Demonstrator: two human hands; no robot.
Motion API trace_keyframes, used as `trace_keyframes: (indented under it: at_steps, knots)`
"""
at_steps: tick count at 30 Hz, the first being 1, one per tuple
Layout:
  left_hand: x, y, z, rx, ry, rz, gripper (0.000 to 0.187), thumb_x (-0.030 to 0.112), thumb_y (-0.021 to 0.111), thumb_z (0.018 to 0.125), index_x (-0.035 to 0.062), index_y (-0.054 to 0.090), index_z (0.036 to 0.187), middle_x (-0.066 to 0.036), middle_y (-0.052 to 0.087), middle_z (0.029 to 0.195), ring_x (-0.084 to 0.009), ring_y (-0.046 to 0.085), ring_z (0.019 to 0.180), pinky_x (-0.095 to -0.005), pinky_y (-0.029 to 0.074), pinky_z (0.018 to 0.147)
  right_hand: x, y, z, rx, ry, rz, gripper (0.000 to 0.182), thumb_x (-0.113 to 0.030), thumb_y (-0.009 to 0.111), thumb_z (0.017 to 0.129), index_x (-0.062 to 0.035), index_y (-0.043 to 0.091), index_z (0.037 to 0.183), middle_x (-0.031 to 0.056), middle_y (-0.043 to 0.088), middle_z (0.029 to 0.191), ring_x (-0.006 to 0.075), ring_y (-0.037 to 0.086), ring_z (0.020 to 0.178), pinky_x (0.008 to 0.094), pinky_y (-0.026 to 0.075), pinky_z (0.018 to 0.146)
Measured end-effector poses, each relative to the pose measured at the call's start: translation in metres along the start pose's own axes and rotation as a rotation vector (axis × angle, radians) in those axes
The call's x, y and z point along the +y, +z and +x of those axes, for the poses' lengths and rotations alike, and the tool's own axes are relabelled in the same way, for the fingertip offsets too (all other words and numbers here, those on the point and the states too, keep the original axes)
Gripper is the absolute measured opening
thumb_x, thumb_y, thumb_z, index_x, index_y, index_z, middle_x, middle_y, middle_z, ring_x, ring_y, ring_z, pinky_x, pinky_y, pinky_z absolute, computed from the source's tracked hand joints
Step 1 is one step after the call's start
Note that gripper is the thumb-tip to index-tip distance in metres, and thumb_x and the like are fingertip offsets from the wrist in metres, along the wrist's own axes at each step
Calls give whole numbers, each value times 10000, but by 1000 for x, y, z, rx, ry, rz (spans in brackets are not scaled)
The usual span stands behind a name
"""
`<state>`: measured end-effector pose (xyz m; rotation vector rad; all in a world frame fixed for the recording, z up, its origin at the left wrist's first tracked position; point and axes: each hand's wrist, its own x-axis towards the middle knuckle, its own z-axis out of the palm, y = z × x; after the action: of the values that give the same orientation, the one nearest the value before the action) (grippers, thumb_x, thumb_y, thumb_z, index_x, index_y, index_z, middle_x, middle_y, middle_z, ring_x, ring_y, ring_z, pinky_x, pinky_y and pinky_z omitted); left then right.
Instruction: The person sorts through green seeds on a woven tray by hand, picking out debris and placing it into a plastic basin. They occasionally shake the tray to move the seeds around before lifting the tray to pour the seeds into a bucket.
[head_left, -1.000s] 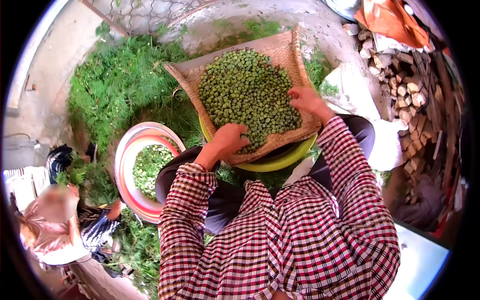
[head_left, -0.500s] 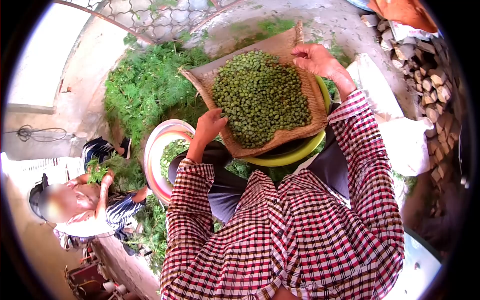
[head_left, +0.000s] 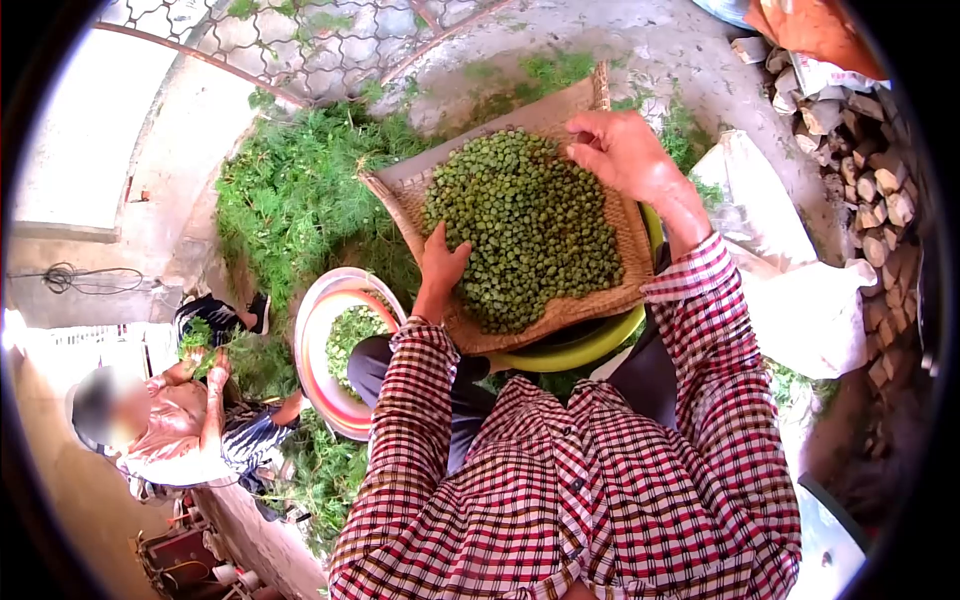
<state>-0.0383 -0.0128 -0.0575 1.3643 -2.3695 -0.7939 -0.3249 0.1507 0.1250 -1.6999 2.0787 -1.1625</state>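
Observation:
Heaped on a woven winnowing basket (head_left: 590, 305) are many small round green berries (head_left: 525, 225), some of them browner. The basket rests on a yellow-green tub (head_left: 575, 345) between my knees. At the left edge of the heap is my left hand (head_left: 440, 272), its thumb and forefinger apart and touching the berries. My right hand (head_left: 628, 158) is over the far right corner of the basket, fingers bent, with a gap between thumb and forefinger. Nothing shows in that gap. Beside my left knee stands a white and orange basin (head_left: 312, 345) with green pieces (head_left: 350, 335) inside.
Feathery green stalks (head_left: 300, 190) lie on the ground beyond the basket. Another person (head_left: 185, 415) sits at left, holding greenery. White sacks (head_left: 810, 300) and stacked firewood (head_left: 880, 200) are at right. A metal lattice (head_left: 320, 45) stands at the back.
My left hand has moved from the basket's left rim inward onto the berries. My right hand has shifted slightly left over the basket. The whole view has tilted a little.

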Motion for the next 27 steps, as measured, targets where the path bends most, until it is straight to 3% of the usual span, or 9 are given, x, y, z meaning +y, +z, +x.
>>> trace_keyframes:
  at_steps: [1, 5, 6, 7, 8, 11, 16, 21, 27]
  knots:
    - [8, 2, 1, -43, -54, 21, 709, 304, 639, 738, 11, 338, 1309, -243, 415, 1251, -303, 445, 1126, -360, 382, 914, -2, 0, 1, 3, -10, 30, 222, -77, 627, 770, 46, 586, 950, 139, 621, 760, 186, 593, 658, 295, 489, 610]
    - [22, 6, 4, -17, -194, 53, 803, 374, 667, 705, 36, 292, 1329, -256, 351, 1283, -347, 441, 1111, -366, 391, 911, -7, 1, 1, 29, -51, 137, 212, -57, 627, 775, 44, 588, 957, 98, 605, 727, 136, 564, 645, 256, 469, 587]
    - [27, 4, 4, -16, -200, 49, 803, 374, 667, 705, 36, 292, 1329, -256, 351, 1283, -347, 441, 1111, -366, 391, 911, -7, 0, 2, 14, -45, 176, 214, -53, 625, 778, 46, 587, 963, 87, 599, 719, 120, 551, 638, 245, 463, 584]
    - [37, 0, 4, -50, -221, 77, 813, 383, 674, 698, 38, 294, 1329, -259, 353, 1278, -347, 441, 1111, -368, 391, 911, -9, -2, 2, 6, 15, 210, 238, -114, 625, 770, 47, 591, 942, 155, 638, 789, 219, 616, 678, 308, 485, 625]
    - [44, -4, 2, -85, -243, 108, 824, 392, 681, 691, 41, 296, 1329, -262, 356, 1274, -347, 442, 1110, -370, 392, 910, -9, -2, 2, 0, 15, 215, 238, -114, 625, 770, 47, 591, 942, 155, 638, 789, 219, 616, 678, 308, 485, 625]
    - [36, 10, 10, -99, -235, 61, 857, 396, 702, 679, 10, 288, 1324, -235, 370, 1287, -336, 448, 1114, -369, 388, 915, -14, -3, 2, 21, 97, 343, 260, -111, 640, 771, 44, 591, 975, 121, 630, 752, 124, 586, 673, 260, 480, 609]
    - [56, 33, 13, -246, -279, -341, 816, 258, 709, 716, -1, 243, 1334, -187, 462, 1226, -266, 522, 1036, -349, 454, 835, -13, -3, 2, 31, 93, 367, 237, -75, 640, 766, 39, 596, 969, 107, 636, 786, 115, 581, 673, 250, 485, 619]
    - [83, 86, -4, -274, -301, -301, 772, 250, 690, 729, -25, 261, 1309, -218, 454, 1224, -321, 481, 1094, -389, 409, 898, -13, -6, 3, 10, 129, 328, 230, -95, 639, 773, 29, 602, 964, 98, 637, 774, 109, 575, 662, 246, 478, 599]
    - [133, 115, -34, -323, -43, -238, 741, 264, 660, 734, -11, 280, 1309, -238, 471, 1196, -349, 481, 1084, -378, 392, 908, -3, 0, 4, -7, 108, 352, 250, -68, 605, 818, 50, 565, 1034, 44, 602, 831, 63, 512, 716, 203, 447, 631]
